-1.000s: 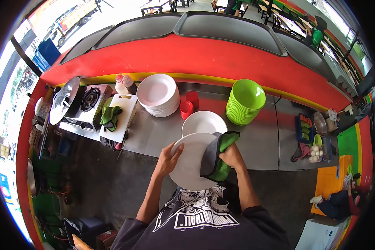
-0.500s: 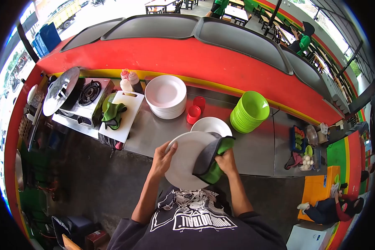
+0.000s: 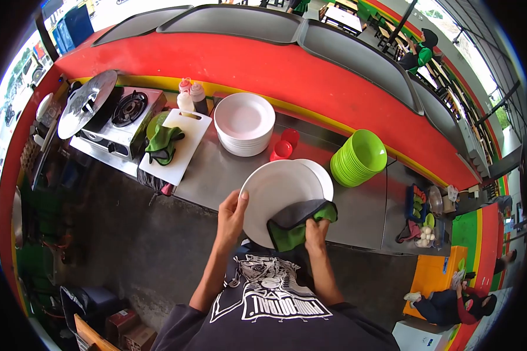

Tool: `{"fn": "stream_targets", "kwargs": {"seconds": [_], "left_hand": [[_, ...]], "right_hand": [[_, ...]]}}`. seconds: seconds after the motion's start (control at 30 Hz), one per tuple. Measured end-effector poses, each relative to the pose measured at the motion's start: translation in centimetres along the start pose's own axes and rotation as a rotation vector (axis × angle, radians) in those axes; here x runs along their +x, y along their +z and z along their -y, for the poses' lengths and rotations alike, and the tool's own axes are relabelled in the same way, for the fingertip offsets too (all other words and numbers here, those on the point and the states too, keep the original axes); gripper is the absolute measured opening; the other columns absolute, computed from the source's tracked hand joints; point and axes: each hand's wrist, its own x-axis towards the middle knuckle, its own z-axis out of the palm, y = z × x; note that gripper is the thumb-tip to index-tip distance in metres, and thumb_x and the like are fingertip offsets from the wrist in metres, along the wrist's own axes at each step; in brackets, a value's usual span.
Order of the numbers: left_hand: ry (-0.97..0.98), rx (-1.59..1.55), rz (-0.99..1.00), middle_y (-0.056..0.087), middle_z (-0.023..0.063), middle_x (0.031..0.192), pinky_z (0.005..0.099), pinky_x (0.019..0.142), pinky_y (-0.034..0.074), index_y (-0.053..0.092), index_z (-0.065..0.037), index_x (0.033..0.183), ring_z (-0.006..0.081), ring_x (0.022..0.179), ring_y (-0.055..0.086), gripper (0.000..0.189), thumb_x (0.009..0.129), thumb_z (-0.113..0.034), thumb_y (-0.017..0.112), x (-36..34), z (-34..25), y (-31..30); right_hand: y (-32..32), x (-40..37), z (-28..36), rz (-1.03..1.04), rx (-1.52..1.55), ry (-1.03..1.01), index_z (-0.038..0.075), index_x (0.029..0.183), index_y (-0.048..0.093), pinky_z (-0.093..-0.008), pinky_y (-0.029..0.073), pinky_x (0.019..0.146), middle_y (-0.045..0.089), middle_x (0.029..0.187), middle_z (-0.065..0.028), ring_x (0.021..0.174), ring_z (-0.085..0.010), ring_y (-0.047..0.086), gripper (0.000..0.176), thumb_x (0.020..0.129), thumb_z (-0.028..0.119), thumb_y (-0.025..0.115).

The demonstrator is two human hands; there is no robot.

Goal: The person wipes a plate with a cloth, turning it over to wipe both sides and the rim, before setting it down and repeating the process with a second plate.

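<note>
A white plate (image 3: pixel 269 193) is tilted up in front of my body, its rim gripped on the left side by my left hand (image 3: pixel 232 216). My right hand (image 3: pixel 317 232) clutches a green and grey cloth (image 3: pixel 293 228) that lies against the lower right of the plate's face. Behind the held plate, another white plate (image 3: pixel 324 175) rests on the metal counter and is partly hidden. A tall stack of white plates (image 3: pixel 245 121) stands farther back, with red cups (image 3: pixel 281 150) to its right.
Green bowls (image 3: pixel 360 157) are stacked on the counter (image 3: pixel 357 216). On the left are a stove (image 3: pixel 123 120) and a white cutting board (image 3: pixel 181 146) bearing a green cloth (image 3: pixel 164 144). A red ledge (image 3: pixel 246 64) holds dark trays. A person (image 3: pixel 451 304) sits at the lower right.
The view has shifted. My right hand and the cloth have moved lower on the plate, exposing more of its upper face, and the plate is turned somewhat differently.
</note>
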Motion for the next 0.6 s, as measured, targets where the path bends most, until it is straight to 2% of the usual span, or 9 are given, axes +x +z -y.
{"fn": "stream_targets", "kwargs": {"seconds": [0.07, 0.17, 0.27, 0.3, 0.37, 0.43, 0.53, 0.6], "left_hand": [[0.011, -0.111, -0.008, 0.064, 0.0009, 0.087, 0.0241, 0.073, 0.045, 0.062, 0.003, 0.116, 0.0078, 0.08, 0.054, 0.038, 0.101, -0.032, 0.055, -0.3, -3.7, 0.7], [0.127, 0.366, 0.118, 0.067, 0.0041, 0.09, 0.0284, 0.077, 0.048, 0.06, 0.003, 0.117, 0.0117, 0.083, 0.058, 0.039, 0.102, -0.032, 0.053, 0.0, -3.9, -1.0], [0.004, 0.379, 0.153, 0.068, 0.0096, 0.086, 0.033, 0.075, 0.049, 0.061, 0.001, 0.116, 0.0143, 0.082, 0.062, 0.036, 0.102, -0.031, 0.053, 0.3, -3.9, -1.9], [0.015, 0.429, 0.204, 0.068, 0.0117, 0.084, 0.0336, 0.074, 0.049, 0.062, 0.0, 0.115, 0.0151, 0.08, 0.062, 0.034, 0.102, -0.03, 0.054, 0.3, -4.1, -1.9], [0.035, 0.526, 0.315, 0.066, 0.0159, 0.079, 0.0349, 0.071, 0.049, 0.063, -0.002, 0.112, 0.0167, 0.075, 0.062, 0.031, 0.101, -0.029, 0.054, 0.3, -4.9, -1.9], [0.103, 0.583, 0.414, 0.066, 0.0136, 0.078, 0.0345, 0.07, 0.049, 0.063, -0.001, 0.109, 0.0144, 0.073, 0.059, 0.03, 0.101, -0.028, 0.054, 0.3, -5.2, -1.2], [0.12, 0.58, 0.446, 0.066, 0.0144, 0.078, 0.0348, 0.069, 0.049, 0.064, -0.001, 0.109, 0.0147, 0.07, 0.058, 0.029, 0.101, -0.026, 0.054, 0.4, -5.8, -0.7], [0.113, 0.541, 0.411, 0.066, 0.0141, 0.078, 0.0343, 0.07, 0.049, 0.064, -0.001, 0.11, 0.0148, 0.071, 0.059, 0.029, 0.101, -0.026, 0.055, 0.5, -5.7, -0.8]], "right_hand": [[-0.3, 0.0, 1.0, 0.09, -0.074, 0.003, -0.003, 0.108, 0.058, -0.0321, 0.047, 0.088, 0.061, 0.104, -0.008, 0.097, -0.0182, 0.059, 0.031, 0.077, -0.005, 0.058], [-0.5, 0.7, 1.8, 0.423, -0.273, -0.194, -0.004, 0.112, 0.058, -0.034, 0.047, 0.09, 0.063, 0.104, -0.01, 0.098, -0.0198, 0.06, 0.038, 0.074, -0.004, 0.06], [-0.1, 1.8, 4.0, 0.533, -0.439, -0.181, -0.004, 0.115, 0.058, -0.0353, 0.046, 0.093, 0.065, 0.105, -0.012, 0.101, -0.0223, 0.061, 0.045, 0.071, -0.002, 0.062], [0.3, 2.3, 4.9, 0.57, -0.466, -0.131, -0.004, 0.119, 0.057, -0.0364, 0.045, 0.096, 0.065, 0.109, -0.0138, 0.106, -0.0259, 0.061, 0.049, 0.07, -0.002, 0.063], [0.8, 3.6, 6.3, 0.745, -0.614, -0.242, -0.003, 0.121, 0.056, -0.0388, 0.044, 0.098, 0.064, 0.113, -0.0165, 0.11, -0.0305, 0.059, 0.051, 0.071, 0.002, 0.066], [1.8, 4.0, 7.6, 0.875, -0.686, -0.269, -0.003, 0.114, 0.057, -0.0404, 0.045, 0.096, 0.062, 0.113, -0.018, 0.11, -0.0339, 0.058, 0.045, 0.072, 0.005, 0.07], [3.8, 3.6, 10.7, 0.873, -0.746, -0.212, -0.002, 0.106, 0.058, -0.0406, 0.047, 0.09, 0.064, 0.103, -0.0166, 0.101, -0.0338, 0.061, 0.037, 0.072, 0.004, 0.07], [3.8, 3.7, 9.8, 0.791, -0.634, -0.308, -0.002, 0.104, 0.06, -0.0396, 0.048, 0.089, 0.065, 0.099, -0.016, 0.098, -0.0329, 0.062, 0.034, 0.072, 0.003, 0.068]]}}
